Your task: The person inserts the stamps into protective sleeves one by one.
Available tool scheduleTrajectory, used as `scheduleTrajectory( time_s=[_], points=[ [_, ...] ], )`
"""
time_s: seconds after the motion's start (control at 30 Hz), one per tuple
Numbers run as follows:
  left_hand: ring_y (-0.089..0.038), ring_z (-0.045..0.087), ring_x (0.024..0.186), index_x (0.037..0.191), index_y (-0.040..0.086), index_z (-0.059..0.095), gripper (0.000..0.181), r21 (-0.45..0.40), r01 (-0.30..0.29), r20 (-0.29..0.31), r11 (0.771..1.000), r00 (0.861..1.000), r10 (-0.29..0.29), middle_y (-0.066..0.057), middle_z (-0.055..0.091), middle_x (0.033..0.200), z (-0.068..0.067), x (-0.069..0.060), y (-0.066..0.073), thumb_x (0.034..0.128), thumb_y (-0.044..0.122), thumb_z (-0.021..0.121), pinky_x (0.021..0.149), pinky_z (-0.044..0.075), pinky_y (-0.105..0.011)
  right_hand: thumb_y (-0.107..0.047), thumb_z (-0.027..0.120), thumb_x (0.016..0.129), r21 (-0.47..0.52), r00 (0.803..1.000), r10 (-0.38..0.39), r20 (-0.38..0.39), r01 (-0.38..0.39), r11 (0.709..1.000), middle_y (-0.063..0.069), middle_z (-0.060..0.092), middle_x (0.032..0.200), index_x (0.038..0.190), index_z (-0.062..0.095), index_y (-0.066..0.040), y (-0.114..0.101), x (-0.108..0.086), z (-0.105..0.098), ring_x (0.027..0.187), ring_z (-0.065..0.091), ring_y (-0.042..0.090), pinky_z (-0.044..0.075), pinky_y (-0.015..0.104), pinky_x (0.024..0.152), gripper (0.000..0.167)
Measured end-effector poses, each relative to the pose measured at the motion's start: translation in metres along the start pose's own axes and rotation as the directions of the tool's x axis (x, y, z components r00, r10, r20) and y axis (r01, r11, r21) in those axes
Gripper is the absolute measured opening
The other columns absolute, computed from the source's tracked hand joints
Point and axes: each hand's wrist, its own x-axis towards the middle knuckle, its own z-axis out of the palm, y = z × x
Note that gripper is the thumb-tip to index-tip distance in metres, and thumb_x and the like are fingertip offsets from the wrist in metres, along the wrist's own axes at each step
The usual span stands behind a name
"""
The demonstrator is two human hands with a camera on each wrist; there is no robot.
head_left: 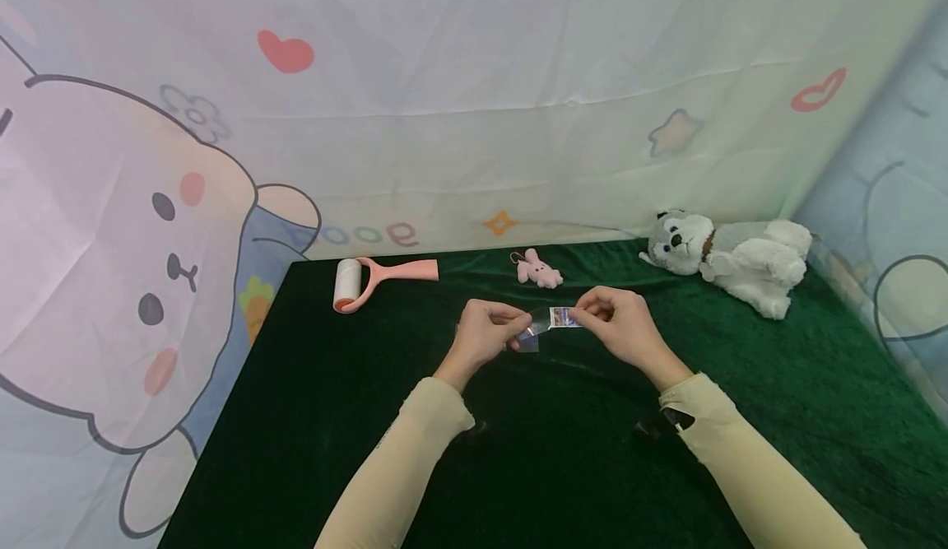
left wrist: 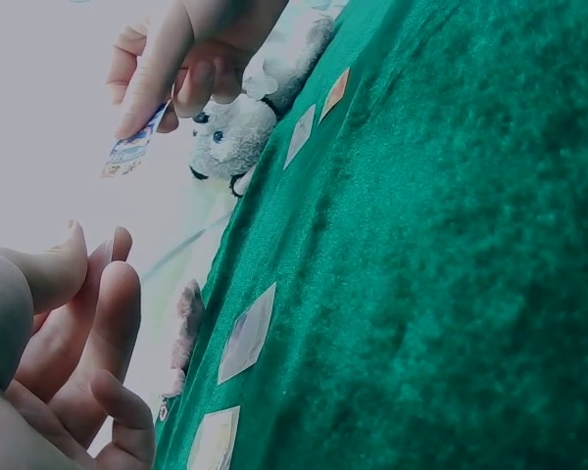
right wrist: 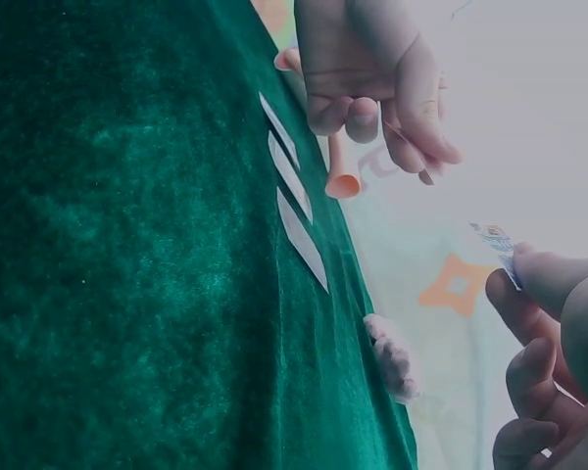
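Between thumb and fingers, my left hand (head_left: 485, 333) pinches a clear plastic film (head_left: 536, 322). My right hand (head_left: 622, 325) pinches a small printed card (head_left: 563, 317) by its right end. In the head view the film and the card lie side by side, close together or overlapping. Both wrist views show a gap between the hands, with the card (left wrist: 132, 152) held in the right hand (left wrist: 201, 59). Of the film in the left hand (left wrist: 69, 323), only a thin edge shows there. Below the hands, several flat pieces, one a pale packet (left wrist: 247, 335), lie on the green cloth.
Along the back of the green cloth (head_left: 355, 417) lie a lint roller (head_left: 348, 286) with a pink handle, a small pink plush keychain (head_left: 538, 270) and, at right, a grey-and-white plush dog (head_left: 741, 257). A printed curtain (head_left: 474, 121) hangs behind.
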Motion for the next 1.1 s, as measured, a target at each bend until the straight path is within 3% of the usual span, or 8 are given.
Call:
scheduleTrajectory(
  time_s=[0.17,0.5,0.83,1.1],
  points=[
    [-0.025,0.071,0.071,0.104,0.014,0.083,0.014,0.006,0.011,0.008,1.000,1.000,-0.011,-0.001,0.079,0.091,0.0018,0.0000,-0.0004,0.0965,0.025,0.079,0.069,0.053,-0.030,-0.021,0.078,0.098,0.000,1.000,-0.004,-0.007,0.004,1.000,0.000,0.073,0.083,0.097,0.074,-0.012,0.0000,-0.0006,0.0003,0.069,0.060,0.018,0.049,0.028,0.063,0.010],
    [-0.028,0.071,0.074,0.102,0.016,0.084,0.014,-0.017,0.021,0.012,1.000,1.000,-0.020,-0.002,0.078,0.090,0.0015,0.0002,-0.0010,0.0966,0.027,0.079,0.067,0.051,-0.031,-0.022,0.078,0.098,-0.006,1.000,0.000,0.000,0.000,1.000,0.000,0.073,0.084,0.097,0.075,-0.012,0.0021,-0.0004,0.0010,0.069,0.059,0.018,0.049,0.028,0.062,0.010],
    [-0.019,0.067,0.076,0.114,0.012,0.077,0.021,0.001,-0.059,0.081,0.998,0.995,0.059,-0.002,0.077,0.098,0.0047,0.0007,-0.0023,0.1032,0.029,0.071,0.076,0.054,-0.033,-0.021,0.079,0.097,0.001,1.000,-0.005,0.006,0.005,1.000,0.000,0.072,0.083,0.096,0.074,-0.012,0.0022,-0.0004,0.0017,0.068,0.059,0.018,0.049,0.027,0.061,0.010],
    [-0.019,0.069,0.080,0.113,0.009,0.077,0.020,-0.021,-0.057,0.096,0.998,0.994,0.059,-0.002,0.079,0.097,0.0050,-0.0010,0.0011,0.0991,0.023,0.076,0.079,0.057,-0.032,-0.022,0.078,0.098,0.008,1.000,-0.006,0.015,0.006,1.000,0.000,0.072,0.083,0.096,0.075,-0.012,0.0005,-0.0005,0.0029,0.068,0.059,0.018,0.048,0.027,0.060,0.011]
  ],
)
